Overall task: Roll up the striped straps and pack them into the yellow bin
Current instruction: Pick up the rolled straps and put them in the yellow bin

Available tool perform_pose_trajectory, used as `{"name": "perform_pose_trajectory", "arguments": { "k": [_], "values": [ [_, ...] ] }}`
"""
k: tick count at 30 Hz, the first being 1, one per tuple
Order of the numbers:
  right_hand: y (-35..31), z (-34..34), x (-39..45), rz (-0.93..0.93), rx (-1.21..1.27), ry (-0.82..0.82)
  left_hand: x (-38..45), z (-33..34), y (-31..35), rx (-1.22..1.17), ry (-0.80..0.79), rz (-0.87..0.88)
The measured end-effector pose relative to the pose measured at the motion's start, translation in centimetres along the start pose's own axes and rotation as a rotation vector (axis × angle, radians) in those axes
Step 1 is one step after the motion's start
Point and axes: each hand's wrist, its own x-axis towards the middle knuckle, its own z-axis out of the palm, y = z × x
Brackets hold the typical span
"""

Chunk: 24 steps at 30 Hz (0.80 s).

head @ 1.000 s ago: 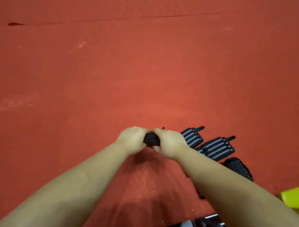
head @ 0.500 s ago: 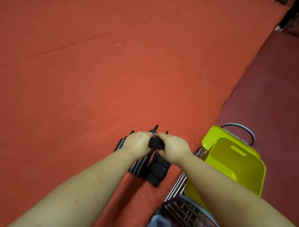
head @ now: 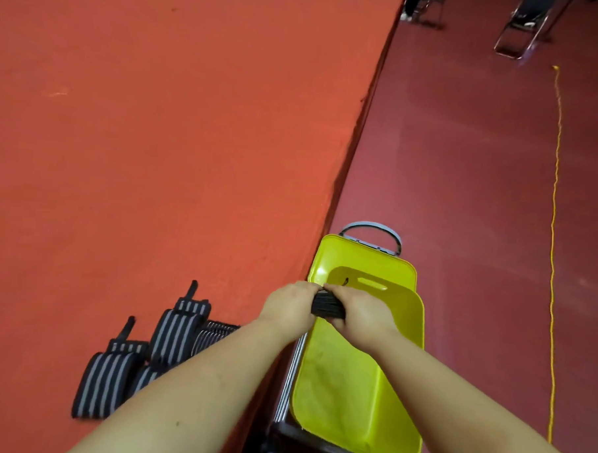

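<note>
Both hands hold one rolled black striped strap (head: 328, 305) over the near end of the yellow bin (head: 359, 393). My left hand (head: 290, 308) grips its left end and my right hand (head: 364, 314) grips its right end. The bin stands on a metal-framed stool beside the orange mat's edge. Several unrolled black-and-grey striped straps (head: 113, 375) lie on the orange mat (head: 157, 151) at lower left, partly hidden behind my left forearm.
A second yellow bin (head: 358, 259) sits nested behind the first, with a grey handle beyond it. The dark red floor (head: 464, 165) lies to the right, crossed by a yellow cord (head: 553, 237). Folding chair legs (head: 518, 34) stand at the top right.
My view has swung to the right, and both hands have carried the rolled strap from above the mat and the strap pile to over the yellow bin.
</note>
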Motion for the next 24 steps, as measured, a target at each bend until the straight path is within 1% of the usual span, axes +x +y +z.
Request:
{"name": "perform_pose_trajectory", "arguments": {
  "k": [5, 9, 15, 24],
  "values": [
    [5.5, 0.5, 2.0, 0.066, 0.016, -0.010, 5.4, 2.3, 1.6, -0.001, -0.074, 0.050],
    [8.8, 2.0, 3.2, 0.115, -0.001, -0.074, 8.0, 4.6, 2.2, 0.058, -0.153, 0.083],
    [11.4, 5.3, 5.3, 0.170, -0.016, -0.155, 11.2, 7.4, 2.0, 0.226, -0.275, 0.111],
    [14.0, 10.8, 7.8, 0.343, 0.119, -0.223, 15.8, 12.6, 2.4, 0.406, -0.383, 0.098]
  ]
}}
